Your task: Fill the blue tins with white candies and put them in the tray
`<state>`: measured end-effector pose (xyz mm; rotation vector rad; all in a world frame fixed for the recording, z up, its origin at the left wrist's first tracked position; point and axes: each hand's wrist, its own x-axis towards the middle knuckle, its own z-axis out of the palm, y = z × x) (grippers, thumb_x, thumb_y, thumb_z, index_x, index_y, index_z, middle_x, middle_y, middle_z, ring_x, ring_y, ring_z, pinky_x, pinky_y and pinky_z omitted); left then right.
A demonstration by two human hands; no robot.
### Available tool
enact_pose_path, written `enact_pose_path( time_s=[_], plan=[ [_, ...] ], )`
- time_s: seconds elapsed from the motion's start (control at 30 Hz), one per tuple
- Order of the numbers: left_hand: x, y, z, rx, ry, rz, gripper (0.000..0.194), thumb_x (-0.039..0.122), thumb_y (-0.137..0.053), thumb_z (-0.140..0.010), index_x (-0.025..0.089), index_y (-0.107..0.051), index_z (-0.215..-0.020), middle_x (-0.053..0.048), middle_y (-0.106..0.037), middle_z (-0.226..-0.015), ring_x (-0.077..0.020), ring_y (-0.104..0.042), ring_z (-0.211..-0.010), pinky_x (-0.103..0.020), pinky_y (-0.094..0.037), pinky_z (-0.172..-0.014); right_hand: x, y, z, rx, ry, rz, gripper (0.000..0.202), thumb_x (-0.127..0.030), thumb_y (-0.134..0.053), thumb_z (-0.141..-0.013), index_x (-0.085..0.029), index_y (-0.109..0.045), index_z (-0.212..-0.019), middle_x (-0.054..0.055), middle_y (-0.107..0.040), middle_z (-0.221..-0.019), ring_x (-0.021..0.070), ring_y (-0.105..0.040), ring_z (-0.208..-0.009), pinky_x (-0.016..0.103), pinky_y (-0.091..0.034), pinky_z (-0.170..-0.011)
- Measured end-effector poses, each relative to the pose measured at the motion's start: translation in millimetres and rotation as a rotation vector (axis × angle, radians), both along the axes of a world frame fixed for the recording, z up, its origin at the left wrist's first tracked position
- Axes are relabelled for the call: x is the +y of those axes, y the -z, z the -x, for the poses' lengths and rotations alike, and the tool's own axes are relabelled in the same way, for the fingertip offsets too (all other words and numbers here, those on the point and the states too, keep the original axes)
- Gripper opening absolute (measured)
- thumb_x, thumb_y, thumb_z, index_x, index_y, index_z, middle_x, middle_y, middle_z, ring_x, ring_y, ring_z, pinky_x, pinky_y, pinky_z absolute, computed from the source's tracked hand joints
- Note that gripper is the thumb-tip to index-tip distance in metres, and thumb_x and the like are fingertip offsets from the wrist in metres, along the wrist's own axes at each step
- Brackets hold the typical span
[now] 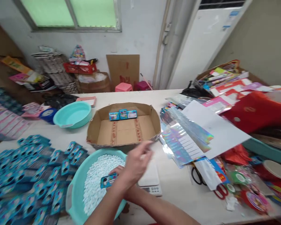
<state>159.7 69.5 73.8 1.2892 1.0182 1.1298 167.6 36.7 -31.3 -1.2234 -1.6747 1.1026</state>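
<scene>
My forearms cross over a turquoise basin of small pale pieces. My right hand, partly hidden under the left forearm, is closed on a small blue box with a dark round opening, above the pieces. My left hand is up and to the right, near the front edge of a cardboard tray; its fingers are curled and blurred, and what they hold, if anything, cannot be made out. Blue boxes stand at the tray's back. A white scale is partly behind my hands.
Many open blue boxes crowd the left side. A second turquoise basin sits behind them. To the right lie shiny sheets, black scissors, red scissors and a red bag.
</scene>
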Motion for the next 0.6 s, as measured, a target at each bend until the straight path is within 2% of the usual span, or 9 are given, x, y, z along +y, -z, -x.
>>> enact_pose_path(
  time_s=[0.07,0.1,0.17,0.23,0.3,0.33,0.4,0.5,0.6],
  plan=[
    [6,-10.5,-20,0.011,0.066,-0.029,0.020,0.028,-0.078,-0.057,0.024,-0.070,-0.075,-0.004,-0.065,-0.068,-0.0223,-0.061,-0.069,-0.031,-0.050,-0.070,-8,-2.6,-7,0.045,-0.040,0.020,0.016,-0.029,-0.066,-0.072,-0.030,-0.068,-0.087,-0.001,-0.067,-0.087,0.0227,-0.063,-0.081,0.034,-0.051,-0.075],
    [10,-9.7,-19,0.027,0.057,-0.057,0.019,0.029,-0.078,-0.059,0.024,-0.070,-0.075,-0.005,-0.066,-0.072,-0.0228,-0.062,-0.072,-0.032,-0.049,-0.075,-11,-4.6,-12,0.073,-0.013,0.027,0.016,-0.030,-0.065,-0.073,-0.029,-0.068,-0.089,-0.001,-0.067,-0.088,0.0231,-0.063,-0.082,0.034,-0.051,-0.076],
    [16,5.8,9,0.096,-0.111,-0.098,0.015,0.034,-0.071,-0.069,0.025,-0.070,-0.081,-0.005,-0.068,-0.081,-0.0224,-0.062,-0.080,-0.032,-0.048,-0.081,-13,-7.7,-25,0.128,0.102,0.040,0.016,-0.032,-0.062,-0.076,-0.026,-0.067,-0.090,0.001,-0.067,-0.089,0.0242,-0.063,-0.084,0.035,-0.052,-0.075],
    [12,37.8,61,0.228,-0.389,-0.080,0.019,0.038,-0.056,-0.082,0.024,-0.067,-0.088,-0.006,-0.067,-0.086,-0.0211,-0.061,-0.082,-0.032,-0.047,-0.080,-11,-7.8,-39,0.146,0.094,0.058,0.027,-0.036,-0.071,-0.069,-0.024,-0.065,-0.092,0.004,-0.066,-0.092,0.0250,-0.063,-0.086,0.036,-0.052,-0.077],
    [-4,80.4,118,0.444,-0.633,0.057,0.022,0.037,-0.048,-0.086,0.021,-0.064,-0.088,-0.007,-0.066,-0.086,-0.0218,-0.060,-0.084,-0.033,-0.045,-0.081,-7,-5.1,-49,0.115,0.064,0.059,0.030,-0.039,-0.075,-0.065,-0.022,-0.065,-0.088,0.005,-0.065,-0.089,0.0245,-0.062,-0.085,0.036,-0.051,-0.076],
    [-16,103.0,141,0.587,-0.691,0.153,0.019,0.033,-0.050,-0.084,0.020,-0.064,-0.086,-0.009,-0.065,-0.090,-0.0239,-0.059,-0.090,-0.035,-0.043,-0.086,-5,-3.3,-52,0.094,0.056,0.065,0.031,-0.041,-0.075,-0.065,-0.022,-0.065,-0.087,0.005,-0.065,-0.089,0.0239,-0.062,-0.083,0.035,-0.051,-0.075],
    [-39,144.9,166,0.849,-0.656,0.379,0.018,0.029,-0.059,-0.077,0.018,-0.064,-0.091,-0.012,-0.064,-0.100,-0.0289,-0.054,-0.103,-0.040,-0.038,-0.094,-3,-0.6,-53,0.064,0.047,0.076,0.032,-0.044,-0.074,-0.066,-0.023,-0.065,-0.089,0.005,-0.064,-0.091,0.0231,-0.061,-0.083,0.033,-0.051,-0.073],
    [-60,185.7,147,1.107,-0.560,0.556,0.035,0.040,-0.055,-0.081,0.018,-0.060,-0.108,-0.017,-0.056,-0.118,-0.0347,-0.044,-0.117,-0.049,-0.032,-0.098,-4,0.0,-46,0.047,0.051,0.076,0.036,-0.048,-0.073,-0.066,-0.022,-0.065,-0.090,0.005,-0.064,-0.091,0.0229,-0.061,-0.083,0.033,-0.051,-0.073],
    [-63,195.0,106,1.185,-0.383,0.597,0.042,0.046,-0.045,-0.084,0.021,-0.056,-0.115,-0.015,-0.052,-0.123,-0.0352,-0.043,-0.117,-0.051,-0.034,-0.095,-7,-1.0,-37,0.038,0.064,0.097,0.037,-0.049,-0.072,-0.066,-0.022,-0.065,-0.090,0.004,-0.064,-0.089,0.0218,-0.061,-0.080,0.032,-0.050,-0.072]
  ],
)
